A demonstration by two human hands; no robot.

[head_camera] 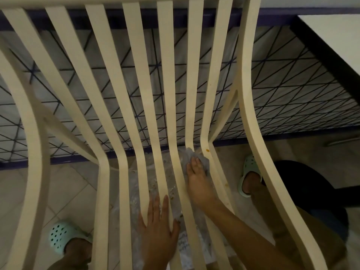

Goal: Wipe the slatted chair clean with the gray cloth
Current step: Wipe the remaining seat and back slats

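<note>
Our right hand (196,178) pressed the gray cloth (202,161) onto a slat just right of the frame's centre, fingers fairly straight over the bunched fabric, a flat pressing grip rather than a clench. Our left hand (157,227) lay released, palm down with fingers spread, on the slats at lower centre. Both forearms reached in from the bottom edge. The cream slatted chair (134,94) filled the frame. Beneath its seat lay a clear plastic sheet (144,184) with handwriting at lower centre, too blurred to read. Mint clogs (60,233) stood on the tiled floor (74,184).
</note>
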